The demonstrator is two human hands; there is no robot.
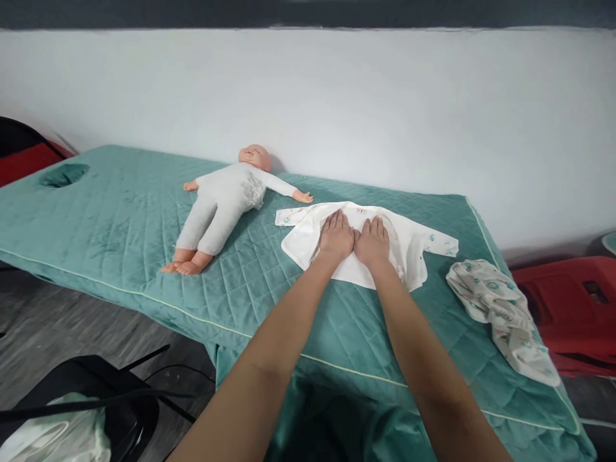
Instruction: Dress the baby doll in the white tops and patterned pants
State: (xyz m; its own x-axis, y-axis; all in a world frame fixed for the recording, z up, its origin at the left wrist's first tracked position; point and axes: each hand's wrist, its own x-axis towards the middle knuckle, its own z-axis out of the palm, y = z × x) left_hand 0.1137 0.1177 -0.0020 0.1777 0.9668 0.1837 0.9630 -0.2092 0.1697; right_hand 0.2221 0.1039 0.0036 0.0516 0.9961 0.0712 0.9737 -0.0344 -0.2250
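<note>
Two flat hands (left hand (337,236), right hand (372,242)) on shirt (409,240)

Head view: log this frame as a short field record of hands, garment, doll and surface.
left hand: flat, palm down on the white baby top
right hand: flat on the same top, beside the left
top: spread out, sleeves outward
doll: on its back, left of the top
patterned cloth: crumpled, at the right
surface: green quilted table
</note>
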